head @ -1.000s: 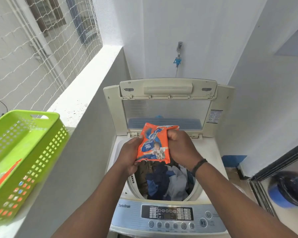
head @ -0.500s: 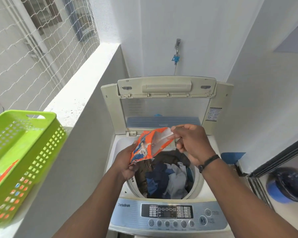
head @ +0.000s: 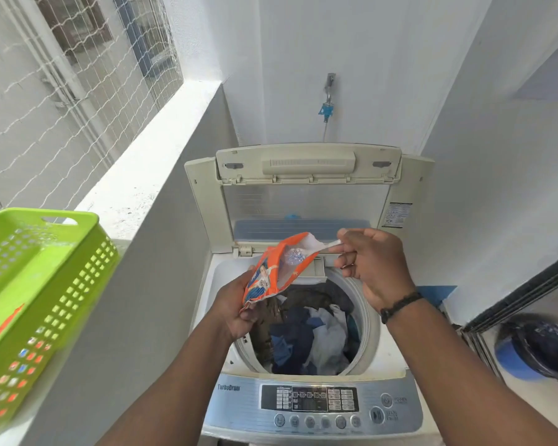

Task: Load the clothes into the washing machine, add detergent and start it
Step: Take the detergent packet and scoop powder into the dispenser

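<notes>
The top-loading washing machine (head: 380, 355) stands in front of me with its lid (head: 306, 175) raised. Dark, blue and white clothes (head: 306, 333) fill the drum. An orange detergent packet (head: 271, 275) hangs over the drum's far rim, its top torn wide and white powder showing inside. My left hand (head: 236, 307) grips the packet's lower end. My right hand (head: 372, 262) pinches the torn white strip at the packet's mouth and holds it stretched to the right. The control panel (head: 310, 399) with its buttons lies at the near edge.
A green plastic basket (head: 42, 284) with small sachets in it sits on the white ledge (head: 136, 194) at my left. A tap (head: 328, 91) is on the back wall. A blue bucket (head: 529, 352) stands on the floor at the right.
The packet was held shut between both hands; my right hand has torn its top and pulled the strip to the right. The mouth now gapes wider over the drum.
</notes>
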